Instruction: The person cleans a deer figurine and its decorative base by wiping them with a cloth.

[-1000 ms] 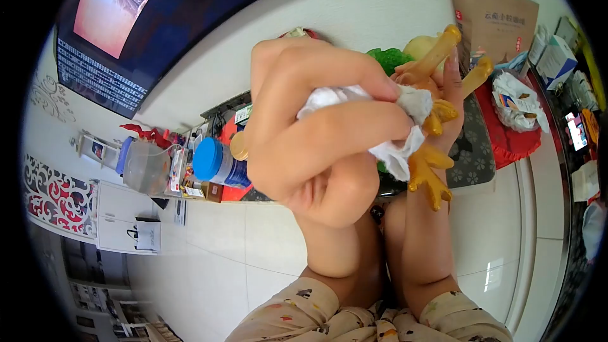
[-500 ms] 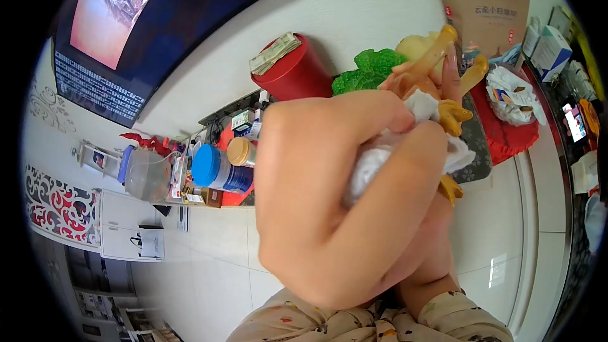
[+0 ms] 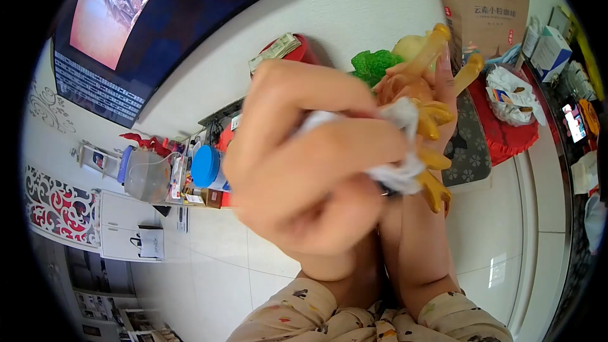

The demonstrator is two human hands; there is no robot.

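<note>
My left hand [image 3: 291, 158] is large and blurred in the foreground, its fingers closed around a crumpled white cloth or tissue [image 3: 402, 174]. The cloth lies against an amber-coloured, translucent ornament [image 3: 415, 82] with yellow, claw-like feet [image 3: 435, 193] and long, rounded projections at its upper end. Behind and to the right of the ornament, my right hand [image 3: 446, 85] grips it, with one finger pointing up along its side. Part of the ornament is hidden by my left hand and the cloth. Beyond it is a green, leafy-looking ornament [image 3: 375, 65].
A red round container [image 3: 307, 50] with banknotes [image 3: 275, 50] on top stands near the wall. A blue-lidded tub [image 3: 206, 166] and a clear jug [image 3: 147, 174] are on the left. A brown paper bag [image 3: 484, 19] and a plastic bag [image 3: 510, 98] are on the right.
My left hand has moved left with the cloth, uncovering more of the ornament's yellow feet. The ornament in my right hand has shifted slightly left.
</note>
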